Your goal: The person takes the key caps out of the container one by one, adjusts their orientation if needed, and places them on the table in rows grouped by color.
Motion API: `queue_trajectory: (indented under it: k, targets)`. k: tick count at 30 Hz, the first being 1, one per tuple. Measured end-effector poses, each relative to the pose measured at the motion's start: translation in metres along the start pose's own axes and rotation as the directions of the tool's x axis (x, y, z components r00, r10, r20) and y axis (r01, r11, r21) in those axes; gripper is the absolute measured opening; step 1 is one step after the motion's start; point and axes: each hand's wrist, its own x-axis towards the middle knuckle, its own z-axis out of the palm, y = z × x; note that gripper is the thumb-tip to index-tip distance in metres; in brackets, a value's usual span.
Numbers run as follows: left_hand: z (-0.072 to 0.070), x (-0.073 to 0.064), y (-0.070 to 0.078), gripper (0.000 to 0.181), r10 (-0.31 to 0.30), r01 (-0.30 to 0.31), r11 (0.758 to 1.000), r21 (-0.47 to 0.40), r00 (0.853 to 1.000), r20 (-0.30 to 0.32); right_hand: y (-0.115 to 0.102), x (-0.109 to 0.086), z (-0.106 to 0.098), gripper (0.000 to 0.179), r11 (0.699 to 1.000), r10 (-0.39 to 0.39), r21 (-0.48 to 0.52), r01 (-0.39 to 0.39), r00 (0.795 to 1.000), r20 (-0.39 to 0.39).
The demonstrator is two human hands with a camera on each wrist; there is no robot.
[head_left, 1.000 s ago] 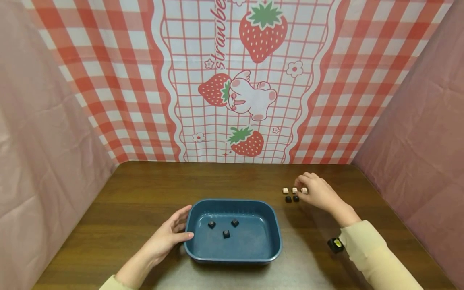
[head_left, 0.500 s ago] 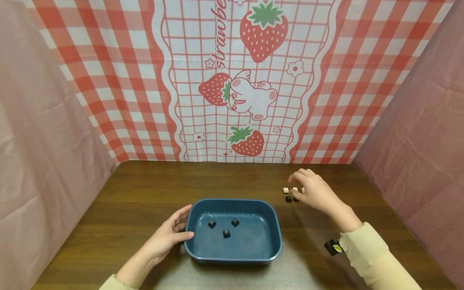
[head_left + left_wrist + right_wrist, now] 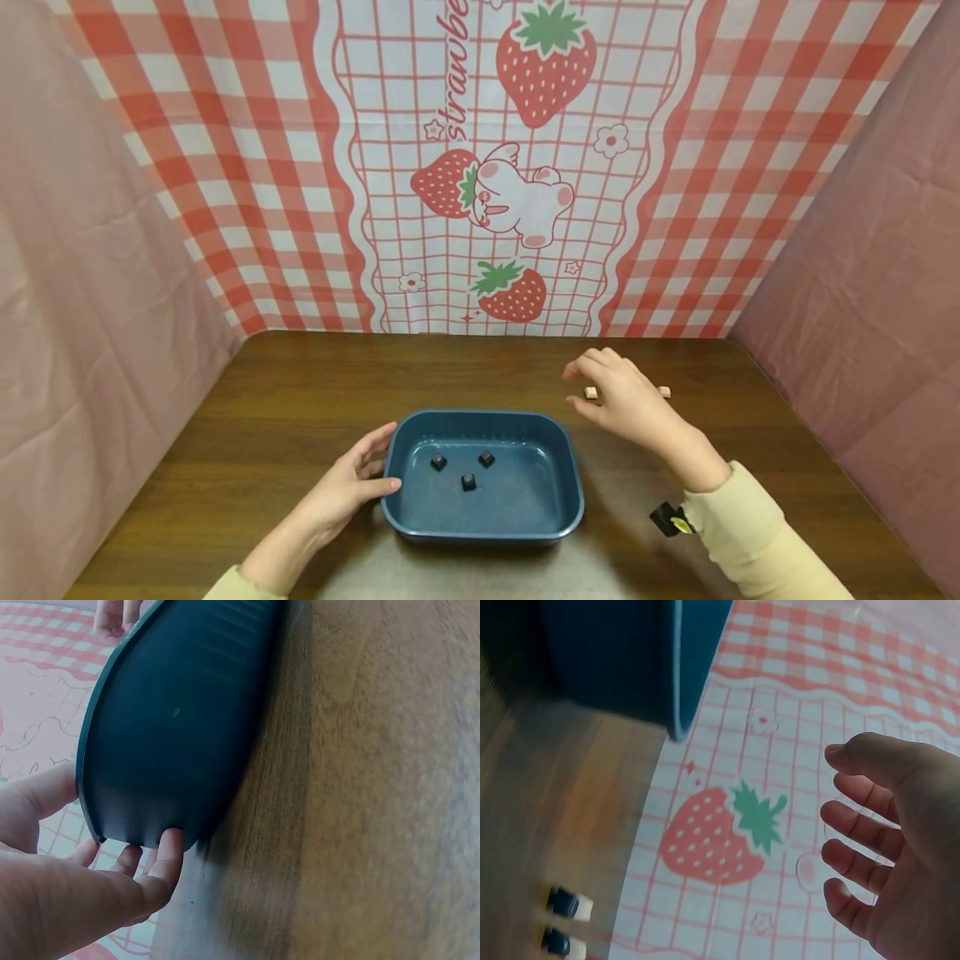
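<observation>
Tray [image 3: 525,497] holds three black cubes [image 3: 468,482]; pale cubes [image 3: 591,392] and dark cubes [image 3: 562,902] seemingly remain, far right; left hand [image 3: 345,479] pinches tray, right hand [image 3: 626,402] gapes empty

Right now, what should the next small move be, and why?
Probably move the right hand to the blue tray, which the left hand grips, and pinch one of the three black keycaps inside: the right hand looks open and empty, and two black ones sit on the table.

smooth, glossy plastic tray [image 3: 517,504]
</observation>
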Motion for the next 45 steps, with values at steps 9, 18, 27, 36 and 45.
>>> queue_trajectory:
  k: [9, 18, 27, 36, 45]
  targets:
    - [0.002, -0.001, 0.002, 0.077, -0.005, 0.005, 1.000, 0.000, 1.000, -0.002, -0.024, 0.010, 0.011, 0.030, 0.999, -0.033, 0.034, 0.033, 0.999, 0.018]
    - [0.003, -0.002, 0.002, 0.077, -0.003, 0.003, 1.000, -0.003, 1.000, -0.006, -0.046, 0.012, 0.034, 0.029, 0.993, -0.096, 0.074, 0.091, 0.993, 0.064]
    - [0.002, -0.001, 0.002, 0.076, 0.000, 0.001, 1.000, 0.006, 1.000, -0.016, -0.061, 0.012, 0.061, 0.031, 0.982, -0.144, 0.138, 0.125, 0.981, 0.132]
    - [0.002, -0.001, 0.002, 0.077, 0.004, -0.004, 1.000, 0.003, 1.000, -0.017, -0.071, 0.011, 0.085, 0.031, 0.972, -0.199, 0.168, 0.162, 0.953, 0.230]
    - [0.002, -0.002, 0.004, 0.077, 0.016, -0.016, 1.000, 0.004, 1.000, -0.008, -0.076, 0.012, 0.100, 0.028, 0.962, -0.266, 0.144, 0.231, 0.908, 0.324]
